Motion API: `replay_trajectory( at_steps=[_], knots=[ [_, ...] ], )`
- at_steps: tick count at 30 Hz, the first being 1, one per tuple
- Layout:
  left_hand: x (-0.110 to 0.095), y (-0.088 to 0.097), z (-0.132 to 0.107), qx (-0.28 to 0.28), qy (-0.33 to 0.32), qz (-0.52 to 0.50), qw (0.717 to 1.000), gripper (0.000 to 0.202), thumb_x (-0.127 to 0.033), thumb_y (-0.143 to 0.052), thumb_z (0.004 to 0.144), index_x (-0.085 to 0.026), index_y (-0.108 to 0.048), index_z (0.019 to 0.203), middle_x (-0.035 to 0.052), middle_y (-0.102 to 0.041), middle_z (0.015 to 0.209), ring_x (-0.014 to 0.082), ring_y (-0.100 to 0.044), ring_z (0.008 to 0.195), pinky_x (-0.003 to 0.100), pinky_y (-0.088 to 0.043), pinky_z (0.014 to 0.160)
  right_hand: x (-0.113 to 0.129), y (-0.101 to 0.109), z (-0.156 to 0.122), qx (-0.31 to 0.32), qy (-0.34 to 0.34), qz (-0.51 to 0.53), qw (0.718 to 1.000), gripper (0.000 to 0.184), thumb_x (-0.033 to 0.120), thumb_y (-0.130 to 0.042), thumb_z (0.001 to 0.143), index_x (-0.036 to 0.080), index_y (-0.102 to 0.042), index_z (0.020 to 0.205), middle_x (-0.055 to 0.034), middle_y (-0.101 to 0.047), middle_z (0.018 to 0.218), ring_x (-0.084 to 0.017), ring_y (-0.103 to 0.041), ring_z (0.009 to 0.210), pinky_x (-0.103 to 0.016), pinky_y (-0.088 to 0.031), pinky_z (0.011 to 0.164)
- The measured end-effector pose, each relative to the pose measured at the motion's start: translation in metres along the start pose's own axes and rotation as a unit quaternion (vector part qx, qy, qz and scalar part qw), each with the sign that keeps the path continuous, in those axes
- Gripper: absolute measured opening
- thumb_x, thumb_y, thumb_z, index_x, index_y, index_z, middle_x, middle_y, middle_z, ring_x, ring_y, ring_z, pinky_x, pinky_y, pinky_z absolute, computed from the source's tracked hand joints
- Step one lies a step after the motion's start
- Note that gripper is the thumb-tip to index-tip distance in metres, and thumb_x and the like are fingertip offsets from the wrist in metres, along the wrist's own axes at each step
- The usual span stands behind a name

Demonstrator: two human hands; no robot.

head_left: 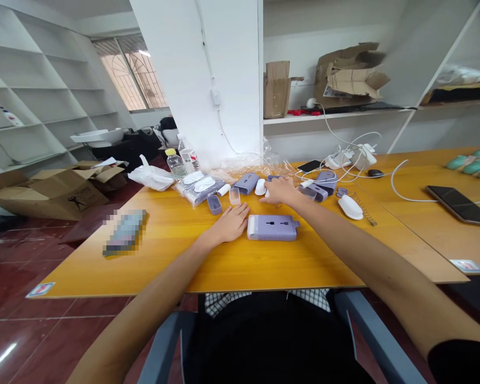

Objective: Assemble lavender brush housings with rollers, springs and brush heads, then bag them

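The left hand (231,224) lies palm-down on the yellow desk (144,266), fingers loosely spread and empty, just beside a lavender plug-adapter housing (272,228), which sits mid-desk with its socket face up. The right hand (279,191) extends toward the far edge, fingers curved at a small white plastic part (261,186); whether they pinch it cannot be told. Near the far edge, a clear plastic bag (198,189) holds white and lavender parts — their exact form is unclear.

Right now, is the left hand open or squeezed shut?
Open: the left hand lies flat on the yellow table, fingers stretched out, holding nothing.
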State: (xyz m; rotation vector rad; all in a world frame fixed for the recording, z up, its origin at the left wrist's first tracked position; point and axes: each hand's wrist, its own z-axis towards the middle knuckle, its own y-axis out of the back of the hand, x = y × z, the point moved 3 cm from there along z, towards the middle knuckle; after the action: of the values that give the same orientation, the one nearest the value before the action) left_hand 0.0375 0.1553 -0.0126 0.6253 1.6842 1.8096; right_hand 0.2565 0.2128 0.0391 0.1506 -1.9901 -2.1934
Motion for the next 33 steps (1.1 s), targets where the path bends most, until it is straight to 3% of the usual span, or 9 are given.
replay_trajectory(
  at_steps=[3,6,12,15,18,20,24,29,33],
  knots=[
    [0.0,0.0,0.0,-0.015,-0.006,-0.001,1.0,0.055,-0.033,-0.036,0.109,-0.013,-0.051,0.158,0.0204,-0.046,0.17,0.0365,-0.043,0.159,0.059,-0.037,0.129,0.002,-0.001,-0.001,-0.003,0.022,-0.017,1.0,0.05,0.046,-0.081,0.087,0.018,-0.073,0.127,-0.0246,-0.071,0.136,-0.046,-0.063,0.13,-0.067,-0.04,0.114],
    [0.0,0.0,0.0,-0.016,-0.012,-0.004,1.0,0.055,-0.032,-0.036,0.109,-0.011,-0.051,0.158,0.0215,-0.045,0.17,0.0371,-0.043,0.159,0.059,-0.038,0.128,-0.005,-0.003,-0.006,-0.011,0.057,-0.011,0.998,0.04,0.029,-0.076,0.089,0.018,-0.072,0.127,-0.0228,-0.073,0.131,-0.04,-0.068,0.122,-0.051,-0.051,0.105],
    [0.004,0.003,0.001,-0.016,-0.013,-0.048,0.999,0.054,-0.032,-0.041,0.107,-0.009,-0.054,0.155,0.0235,-0.046,0.168,0.0397,-0.043,0.158,0.063,-0.034,0.129,-0.037,-0.008,-0.029,-0.027,0.116,0.029,0.992,0.054,0.01,-0.074,0.081,0.024,-0.069,0.134,-0.0136,-0.069,0.139,-0.033,-0.069,0.122,-0.04,-0.053,0.103],
    [0.005,0.014,-0.001,-0.045,-0.044,-0.144,0.988,0.05,-0.037,-0.041,0.11,-0.014,-0.061,0.149,0.0195,-0.058,0.16,0.036,-0.053,0.152,0.059,-0.039,0.128,-0.051,-0.012,-0.046,-0.042,0.119,0.054,0.991,0.052,0.013,-0.072,0.085,0.022,-0.068,0.136,-0.0142,-0.068,0.144,-0.033,-0.067,0.127,-0.043,-0.051,0.108],
    [0.001,0.029,-0.006,-0.087,-0.076,-0.286,0.951,0.052,-0.048,-0.033,0.115,-0.022,-0.06,0.15,0.0139,-0.066,0.153,0.0297,-0.063,0.142,0.053,-0.048,0.121,-0.06,-0.018,-0.06,-0.055,0.103,0.077,0.99,0.048,0.026,-0.068,0.094,0.018,-0.065,0.141,-0.0185,-0.071,0.142,-0.038,-0.067,0.128,-0.053,-0.05,0.109],
    [-0.007,0.034,-0.009,-0.077,-0.103,-0.335,0.934,0.057,-0.06,-0.046,0.11,-0.025,-0.056,0.154,0.0147,-0.063,0.156,0.0321,-0.064,0.141,0.055,-0.051,0.118,-0.062,-0.022,-0.067,-0.061,0.09,0.091,0.99,0.047,0.033,-0.069,0.096,0.018,-0.065,0.141,-0.02,-0.075,0.135,-0.042,-0.069,0.125,-0.06,-0.049,0.107],
    [-0.023,0.034,-0.01,-0.031,-0.123,-0.298,0.946,0.093,-0.064,-0.086,0.082,-0.027,-0.051,0.159,0.0162,-0.055,0.163,0.0391,-0.054,0.149,0.06,-0.041,0.126,-0.059,-0.025,-0.068,-0.079,0.084,0.123,0.986,0.04,0.032,-0.074,0.092,0.02,-0.069,0.13,-0.018,-0.079,0.125,-0.044,-0.072,0.119,-0.062,-0.052,0.103],
    [-0.024,0.034,-0.008,-0.026,-0.1,-0.252,0.962,0.085,-0.055,-0.089,0.081,-0.025,-0.056,0.154,0.014,-0.062,0.156,0.0377,-0.059,0.144,0.056,-0.043,0.124,-0.06,-0.023,-0.064,-0.105,0.108,0.183,0.971,0.035,0.021,-0.077,0.087,0.021,-0.074,0.122,-0.0144,-0.08,0.126,-0.037,-0.073,0.12,-0.054,-0.055,0.105],
    [-0.018,0.039,-0.008,-0.041,-0.084,-0.239,0.966,0.083,-0.052,-0.088,0.081,-0.023,-0.058,0.152,0.0147,-0.063,0.154,0.0377,-0.062,0.14,0.055,-0.045,0.122,-0.066,-0.017,-0.066,-0.132,0.12,0.259,0.949,0.034,0.028,-0.075,0.092,0.022,-0.073,0.125,-0.0118,-0.08,0.129,-0.032,-0.076,0.117,-0.05,-0.058,0.106]
  ],
)
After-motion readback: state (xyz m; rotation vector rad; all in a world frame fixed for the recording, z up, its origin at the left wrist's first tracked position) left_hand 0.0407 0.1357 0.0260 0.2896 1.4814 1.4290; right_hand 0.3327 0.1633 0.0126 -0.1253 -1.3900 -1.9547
